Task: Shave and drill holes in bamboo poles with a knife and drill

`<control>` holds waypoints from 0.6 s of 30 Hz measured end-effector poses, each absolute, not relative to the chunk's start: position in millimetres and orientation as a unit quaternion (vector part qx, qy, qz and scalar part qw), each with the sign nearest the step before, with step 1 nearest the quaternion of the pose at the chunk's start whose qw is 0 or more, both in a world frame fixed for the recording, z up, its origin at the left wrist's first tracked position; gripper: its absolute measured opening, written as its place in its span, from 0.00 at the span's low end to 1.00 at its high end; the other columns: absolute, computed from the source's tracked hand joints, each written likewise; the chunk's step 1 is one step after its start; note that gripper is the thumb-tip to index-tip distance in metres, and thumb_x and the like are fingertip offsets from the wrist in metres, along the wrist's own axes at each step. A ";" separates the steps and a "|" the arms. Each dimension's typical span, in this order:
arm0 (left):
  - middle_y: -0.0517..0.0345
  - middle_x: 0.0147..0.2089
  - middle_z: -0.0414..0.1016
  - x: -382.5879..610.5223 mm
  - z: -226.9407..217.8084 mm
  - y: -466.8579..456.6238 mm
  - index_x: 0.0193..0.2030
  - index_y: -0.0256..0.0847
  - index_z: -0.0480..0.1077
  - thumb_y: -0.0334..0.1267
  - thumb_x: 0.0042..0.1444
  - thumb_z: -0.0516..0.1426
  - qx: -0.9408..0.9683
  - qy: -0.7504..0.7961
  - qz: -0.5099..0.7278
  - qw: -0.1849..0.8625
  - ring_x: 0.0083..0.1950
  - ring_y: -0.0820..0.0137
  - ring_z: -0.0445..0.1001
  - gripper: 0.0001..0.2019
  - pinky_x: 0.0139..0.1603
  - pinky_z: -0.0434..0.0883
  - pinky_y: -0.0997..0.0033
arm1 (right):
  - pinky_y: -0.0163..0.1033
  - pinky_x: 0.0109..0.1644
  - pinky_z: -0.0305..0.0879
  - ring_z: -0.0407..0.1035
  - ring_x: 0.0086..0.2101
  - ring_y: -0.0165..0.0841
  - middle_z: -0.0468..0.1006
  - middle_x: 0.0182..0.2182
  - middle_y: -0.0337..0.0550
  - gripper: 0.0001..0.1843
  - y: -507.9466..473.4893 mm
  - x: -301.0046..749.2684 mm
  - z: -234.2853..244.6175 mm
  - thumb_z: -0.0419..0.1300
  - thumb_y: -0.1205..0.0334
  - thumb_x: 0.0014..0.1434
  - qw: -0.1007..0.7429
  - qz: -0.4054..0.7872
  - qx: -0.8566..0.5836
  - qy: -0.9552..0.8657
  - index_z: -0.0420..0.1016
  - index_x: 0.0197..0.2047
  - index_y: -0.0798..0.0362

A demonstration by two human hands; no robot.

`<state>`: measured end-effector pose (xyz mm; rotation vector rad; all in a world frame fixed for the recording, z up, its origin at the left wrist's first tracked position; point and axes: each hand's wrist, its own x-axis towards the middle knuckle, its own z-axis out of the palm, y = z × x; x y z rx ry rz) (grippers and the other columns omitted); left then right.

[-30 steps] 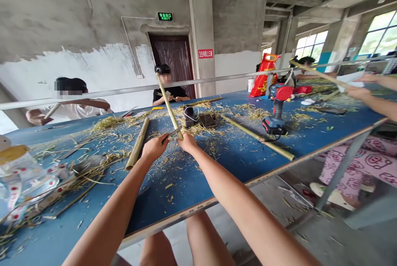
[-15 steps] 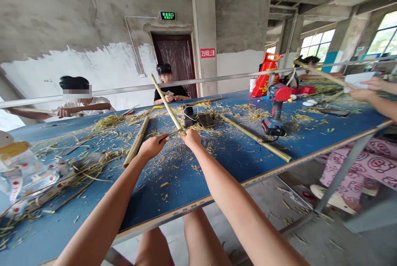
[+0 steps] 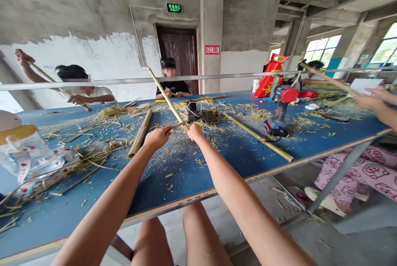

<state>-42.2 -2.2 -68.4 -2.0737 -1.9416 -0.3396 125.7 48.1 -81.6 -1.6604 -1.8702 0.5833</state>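
Note:
My right hand [image 3: 194, 131] is closed around the near end of a thin bamboo stick [image 3: 164, 94], which slants up and away to the left over the blue table [image 3: 173, 175]. My left hand [image 3: 159, 137] is closed on a small knife [image 3: 176, 126] whose blade meets the stick just above my right fist. Both arms reach forward over the table's near edge. Bamboo shavings [image 3: 182, 156] lie scattered under my hands.
A thick bamboo piece [image 3: 140, 133] lies left of my hands, a long one [image 3: 257, 137] to the right. A red and blue cordless drill [image 3: 281, 109] stands further right. Plastic packaging [image 3: 27, 158] sits at far left. Other people work across and at right.
The stick's far end has tilted further left and lower. My hands have stayed together near the same spot. The person at far left has raised an arm with a stick.

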 end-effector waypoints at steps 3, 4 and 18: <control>0.53 0.43 0.74 -39.6 -68.7 0.2 0.55 0.52 0.62 0.50 0.58 0.38 -0.703 -0.685 -0.127 0.143 0.41 0.61 0.72 0.23 0.38 0.66 0.68 | 0.36 0.33 0.62 0.70 0.37 0.39 0.75 0.35 0.55 0.16 47.1 123.5 -80.6 0.61 0.60 0.48 0.282 0.208 -0.620 -0.702 0.71 0.39 0.61; 0.53 0.42 0.74 -39.3 -68.3 1.7 0.55 0.51 0.63 0.50 0.58 0.38 -0.696 -0.691 -0.132 0.143 0.41 0.61 0.72 0.23 0.38 0.66 0.67 | 0.37 0.34 0.63 0.70 0.37 0.40 0.75 0.36 0.56 0.16 46.7 122.9 -80.3 0.62 0.60 0.48 0.281 0.203 -0.618 -0.706 0.72 0.39 0.61; 0.48 0.39 0.75 -59.2 -39.3 42.1 0.48 0.45 0.69 0.47 0.56 0.43 -0.683 -0.706 -0.155 0.101 0.36 0.61 0.73 0.21 0.37 0.67 0.67 | 0.38 0.32 0.64 0.71 0.37 0.42 0.75 0.36 0.57 0.15 50.1 118.1 -84.3 0.62 0.62 0.46 0.294 0.177 -0.600 -0.723 0.73 0.38 0.60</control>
